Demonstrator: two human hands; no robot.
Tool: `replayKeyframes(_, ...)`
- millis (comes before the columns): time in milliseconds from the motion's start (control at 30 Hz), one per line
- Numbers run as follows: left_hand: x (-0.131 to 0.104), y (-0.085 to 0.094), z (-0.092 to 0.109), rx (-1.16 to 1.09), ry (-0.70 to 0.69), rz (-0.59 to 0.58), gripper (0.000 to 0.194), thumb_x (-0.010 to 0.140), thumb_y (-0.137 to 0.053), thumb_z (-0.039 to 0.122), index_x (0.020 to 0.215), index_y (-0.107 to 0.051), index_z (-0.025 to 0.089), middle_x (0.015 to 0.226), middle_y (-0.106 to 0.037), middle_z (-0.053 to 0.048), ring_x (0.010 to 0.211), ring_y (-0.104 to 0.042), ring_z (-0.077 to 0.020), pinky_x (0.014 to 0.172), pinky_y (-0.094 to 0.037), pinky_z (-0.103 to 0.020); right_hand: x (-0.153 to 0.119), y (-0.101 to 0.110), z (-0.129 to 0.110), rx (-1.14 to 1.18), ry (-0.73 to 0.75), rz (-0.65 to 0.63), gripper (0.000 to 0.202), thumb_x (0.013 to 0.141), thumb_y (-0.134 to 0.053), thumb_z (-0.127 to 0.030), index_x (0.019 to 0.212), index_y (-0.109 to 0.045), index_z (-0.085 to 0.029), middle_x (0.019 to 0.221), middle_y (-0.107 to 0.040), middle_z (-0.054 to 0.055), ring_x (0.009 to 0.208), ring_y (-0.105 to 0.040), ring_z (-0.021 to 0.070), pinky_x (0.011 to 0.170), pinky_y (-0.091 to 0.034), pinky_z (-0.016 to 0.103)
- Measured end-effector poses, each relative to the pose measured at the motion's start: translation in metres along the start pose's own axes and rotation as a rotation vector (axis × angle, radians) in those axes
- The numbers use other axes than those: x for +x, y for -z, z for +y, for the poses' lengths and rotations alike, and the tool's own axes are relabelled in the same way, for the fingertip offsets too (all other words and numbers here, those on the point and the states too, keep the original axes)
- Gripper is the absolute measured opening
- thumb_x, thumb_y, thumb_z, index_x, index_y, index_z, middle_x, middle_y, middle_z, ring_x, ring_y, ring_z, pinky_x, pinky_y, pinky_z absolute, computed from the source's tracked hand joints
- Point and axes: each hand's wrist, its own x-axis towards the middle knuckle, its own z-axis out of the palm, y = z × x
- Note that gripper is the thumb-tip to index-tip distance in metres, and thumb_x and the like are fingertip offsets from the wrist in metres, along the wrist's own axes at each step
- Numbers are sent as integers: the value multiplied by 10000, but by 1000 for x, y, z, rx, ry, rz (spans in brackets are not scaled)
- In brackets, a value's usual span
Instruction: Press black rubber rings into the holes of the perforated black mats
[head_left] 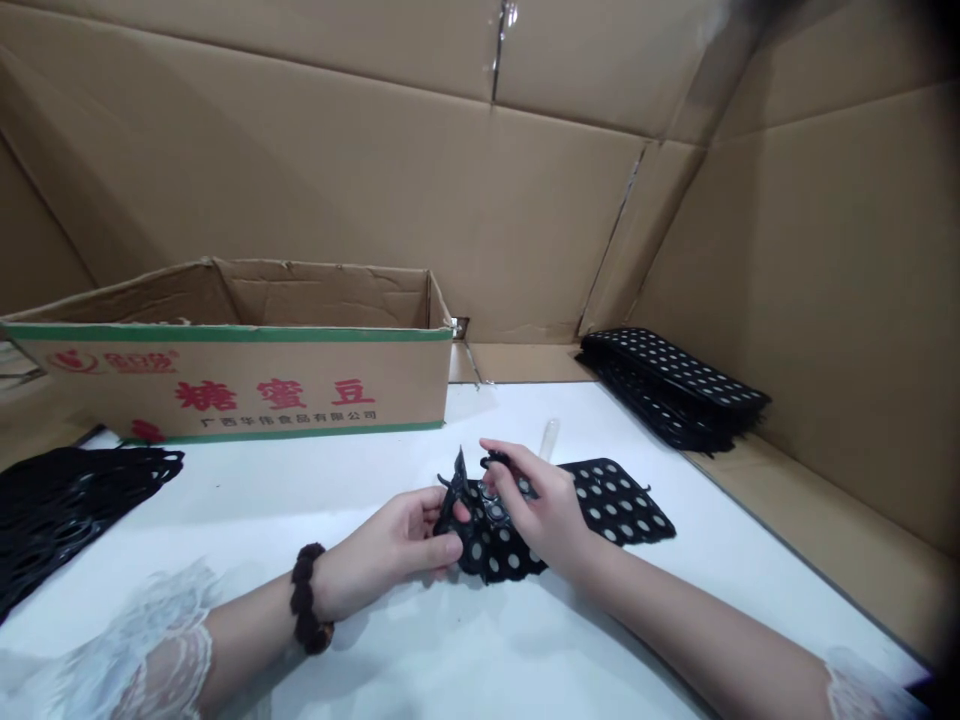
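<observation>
A black rubbery sheet [626, 505] dotted with rows of pale round spots lies on the white table, its left end lifted and bent. My left hand [420, 535] grips that bent end between thumb and fingers. Above the middle of the sheet, my right hand [544, 500] pinches a small black piece [495, 459] between thumb and fingertips. Whether this piece is still joined to the sheet cannot be made out. Behind the right hand lies a small clear plastic tube [550, 438], partly covered by the hand.
An open cardboard box [322, 390] with red lettering stands at the back left. Folded black dotted sheets [671, 385] are stacked at the back right. Black sheets with holes [67, 510] lie at the left edge. Cardboard walls [360, 160] enclose the white table [360, 650].
</observation>
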Motion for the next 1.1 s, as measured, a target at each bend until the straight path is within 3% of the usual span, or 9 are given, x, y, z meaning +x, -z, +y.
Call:
replayKeyframes(133, 1, 2, -6, 40, -4, 23, 267, 742, -582, 370, 808, -479, 133, 637, -510, 0, 518, -465, -79, 470, -369, -198, -6, 4, -1, -129, 229, 1, 226, 816, -438, -172, 1013, -544, -200, 858, -635, 48, 717, -593, 136, 652, -487, 253)
replayKeyframes(267, 2, 5, -10, 51, 14, 64, 263, 770, -542, 382, 812, -484, 129, 544, -477, 25, 425, -404, -60, 398, -312, -183, -9, -1, 2, -186, 395, -179, 246, 812, -427, -152, 1031, -534, -182, 816, -636, 55, 705, -587, 137, 647, -477, 253)
replayKeyframes(400, 1, 3, -7, 51, -7, 83, 216, 709, -628, 278, 812, -494, 142, 668, -517, 5, 530, -464, -76, 488, -364, -203, -9, -7, 2, -210, 331, -260, 239, 827, -405, -176, 1023, -541, -172, 839, -638, 67, 704, -592, 138, 655, -476, 254)
replayKeyframes(500, 1, 3, -5, 49, 14, 111, 175, 741, -582, 282, 775, -503, 130, 627, -509, 4, 524, -451, -81, 498, -349, -213, -8, -6, 0, -174, 325, -316, 243, 828, -401, -171, 1028, -538, -170, 876, -642, 69, 757, -597, 139, 693, -476, 247)
replayKeyframes(700, 1, 3, -6, 66, -33, 107, 185, 724, -601, 239, 852, -506, 146, 755, -518, -10, 664, -469, -102, 599, -371, -229, -11, -10, 4, -180, 256, -263, 227, 831, -406, -181, 1016, -538, -173, 902, -642, 67, 793, -600, 146, 710, -479, 261)
replayKeyframes(1100, 1, 2, -4, 119, -28, 139, 113, 782, -514, 234, 803, -497, 124, 658, -490, 10, 583, -428, -83, 577, -347, -233, -6, -5, 2, -111, 295, -350, 241, 841, -404, -167, 1043, -534, -159, 912, -599, 83, 810, -565, 136, 728, -476, 259)
